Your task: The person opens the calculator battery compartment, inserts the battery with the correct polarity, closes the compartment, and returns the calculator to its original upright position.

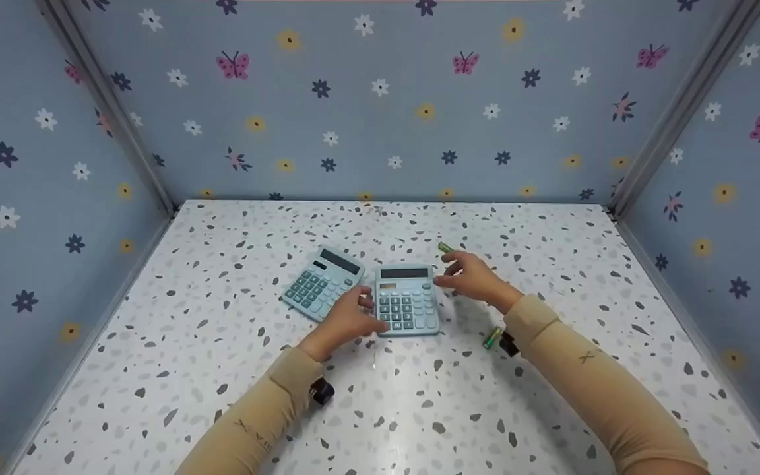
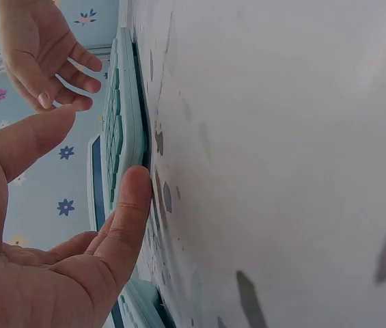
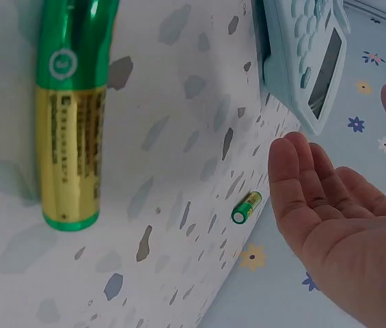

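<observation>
A light-blue calculator (image 1: 406,310) lies face up in the middle of the table, its keys toward me. At its left edge is my left hand (image 1: 351,315), fingers loosely bent; in the left wrist view a fingertip (image 2: 136,184) meets the calculator's side and the thumb stands apart above. My right hand (image 1: 472,277) hovers by the calculator's upper right corner, fingers relaxed and holding nothing. Beyond those fingers lies a green-and-gold battery (image 1: 444,247). Another battery (image 1: 493,338) lies beside the right cuff and looms large in the right wrist view (image 3: 70,150).
A second light-blue calculator (image 1: 324,284) lies tilted at the left, partly behind my left hand. The speckled white table (image 1: 221,409) is bounded by flower-patterned panels (image 1: 380,99) at the back and both sides.
</observation>
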Demonstrator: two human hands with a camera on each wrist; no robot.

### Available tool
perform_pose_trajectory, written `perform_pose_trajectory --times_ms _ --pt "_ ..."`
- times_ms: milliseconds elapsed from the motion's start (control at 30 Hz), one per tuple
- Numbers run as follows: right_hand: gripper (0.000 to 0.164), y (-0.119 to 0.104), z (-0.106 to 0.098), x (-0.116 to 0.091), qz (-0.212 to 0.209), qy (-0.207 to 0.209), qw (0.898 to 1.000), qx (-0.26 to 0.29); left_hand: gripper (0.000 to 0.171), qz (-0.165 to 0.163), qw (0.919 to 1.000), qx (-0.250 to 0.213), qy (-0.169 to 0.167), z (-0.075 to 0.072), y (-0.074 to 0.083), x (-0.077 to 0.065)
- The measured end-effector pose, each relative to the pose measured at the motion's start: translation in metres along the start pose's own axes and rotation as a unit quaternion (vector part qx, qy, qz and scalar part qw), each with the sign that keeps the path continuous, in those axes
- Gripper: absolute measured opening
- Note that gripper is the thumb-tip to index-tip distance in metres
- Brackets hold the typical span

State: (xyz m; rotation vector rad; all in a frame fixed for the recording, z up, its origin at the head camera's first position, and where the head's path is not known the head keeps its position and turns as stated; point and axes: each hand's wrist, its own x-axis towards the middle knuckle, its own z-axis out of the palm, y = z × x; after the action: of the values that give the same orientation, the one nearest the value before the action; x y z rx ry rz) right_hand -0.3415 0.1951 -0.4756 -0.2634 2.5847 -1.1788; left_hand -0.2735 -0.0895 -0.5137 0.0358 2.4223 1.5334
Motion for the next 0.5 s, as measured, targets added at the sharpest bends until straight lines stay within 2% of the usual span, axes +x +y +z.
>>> perform_pose_trajectory --times_ms 267,500 --pt "0.066 -0.005 0.007 0.009 -0.006 0.001 1.0 -0.014 0.09 -0.006 0.9993 0.035 0.012 0.004 0.003 0.002" --pt "0.06 -0.002 0.014 0.019 0.011 0.013 1.0 -0.015 0.089 -0.003 0.9993 0.034 0.014 0.008 0.003 -0.001"
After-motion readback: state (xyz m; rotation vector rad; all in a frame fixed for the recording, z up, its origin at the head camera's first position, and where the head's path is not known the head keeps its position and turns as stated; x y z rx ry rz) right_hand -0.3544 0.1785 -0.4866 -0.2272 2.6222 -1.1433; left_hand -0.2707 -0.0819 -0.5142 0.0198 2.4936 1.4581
